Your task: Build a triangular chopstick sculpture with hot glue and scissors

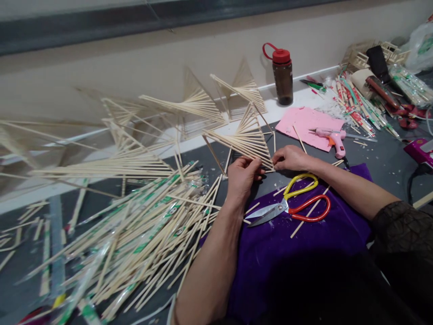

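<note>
As left fingers [256, 164] and right fingers [279, 156] pinch its near corner, the stick frame [248, 142] points lengthwise leftward.

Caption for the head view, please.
Left hand and right hand at a fanned stick structure, scissors over purple cloth.

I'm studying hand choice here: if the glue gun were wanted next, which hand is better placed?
Probably the right hand: it is nearer the pink glue gun, while the left hand is farther off. Both hands are at the stick model.
</note>
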The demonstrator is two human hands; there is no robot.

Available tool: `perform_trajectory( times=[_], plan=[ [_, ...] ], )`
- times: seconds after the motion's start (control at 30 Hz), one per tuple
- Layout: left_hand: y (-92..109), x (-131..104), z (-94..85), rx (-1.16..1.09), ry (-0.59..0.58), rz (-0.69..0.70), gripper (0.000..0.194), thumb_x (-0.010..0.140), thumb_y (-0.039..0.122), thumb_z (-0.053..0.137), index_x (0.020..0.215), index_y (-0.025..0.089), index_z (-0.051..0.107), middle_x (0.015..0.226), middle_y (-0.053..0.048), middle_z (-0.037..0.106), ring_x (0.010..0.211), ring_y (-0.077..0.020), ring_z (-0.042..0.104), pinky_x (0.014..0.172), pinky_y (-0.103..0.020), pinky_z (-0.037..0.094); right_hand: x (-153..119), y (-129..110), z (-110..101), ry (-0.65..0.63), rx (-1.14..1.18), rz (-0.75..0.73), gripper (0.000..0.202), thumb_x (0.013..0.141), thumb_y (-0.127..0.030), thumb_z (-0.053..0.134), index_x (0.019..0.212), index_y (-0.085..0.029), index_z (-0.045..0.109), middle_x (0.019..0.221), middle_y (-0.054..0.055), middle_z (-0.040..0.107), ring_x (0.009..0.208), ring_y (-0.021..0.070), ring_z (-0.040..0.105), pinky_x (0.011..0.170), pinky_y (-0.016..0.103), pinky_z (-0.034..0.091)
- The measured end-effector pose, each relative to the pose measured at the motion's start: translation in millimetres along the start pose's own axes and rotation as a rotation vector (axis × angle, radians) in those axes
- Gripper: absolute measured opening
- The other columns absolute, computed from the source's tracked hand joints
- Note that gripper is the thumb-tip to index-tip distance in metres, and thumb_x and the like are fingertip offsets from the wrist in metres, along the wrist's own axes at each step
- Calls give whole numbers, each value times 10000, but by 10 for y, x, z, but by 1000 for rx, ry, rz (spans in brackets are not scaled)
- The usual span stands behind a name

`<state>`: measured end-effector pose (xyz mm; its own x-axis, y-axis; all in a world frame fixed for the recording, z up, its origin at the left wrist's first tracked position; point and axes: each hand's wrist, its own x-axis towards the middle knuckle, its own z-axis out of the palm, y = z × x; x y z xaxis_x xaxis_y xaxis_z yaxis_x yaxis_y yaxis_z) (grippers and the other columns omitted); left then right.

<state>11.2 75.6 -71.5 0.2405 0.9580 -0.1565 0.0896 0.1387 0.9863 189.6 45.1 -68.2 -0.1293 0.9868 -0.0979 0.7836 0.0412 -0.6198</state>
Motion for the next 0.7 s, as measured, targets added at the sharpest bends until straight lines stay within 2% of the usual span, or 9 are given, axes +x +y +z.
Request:
perform_trajectory(
  times=[0.13,0.27,0.7],
  plan=[
    [6,3,1,2,1,-2,260,604,326,724,745,147,599,630,9,622,486,-97,595,402,-167,406,-5,11,-35,-18,76,6,265,746,-181,673,986,-146,780,805,16,735,739,132,618,632,206,382],
    [13,12,12,2,5,-7,246,592,313,711,731,145,599,614,12,619,474,-101,594,393,-168,400,10,28,-33,11,133,16,303,753,-137,624,1014,-133,778,850,21,744,758,124,624,653,193,401],
    [40,-6,63,32,29,-17,208,579,297,675,702,149,596,552,19,607,454,-110,585,389,-177,407,6,3,-22,-9,54,32,293,775,-161,613,1018,-163,776,902,26,753,800,137,641,676,207,405]
  ],
)
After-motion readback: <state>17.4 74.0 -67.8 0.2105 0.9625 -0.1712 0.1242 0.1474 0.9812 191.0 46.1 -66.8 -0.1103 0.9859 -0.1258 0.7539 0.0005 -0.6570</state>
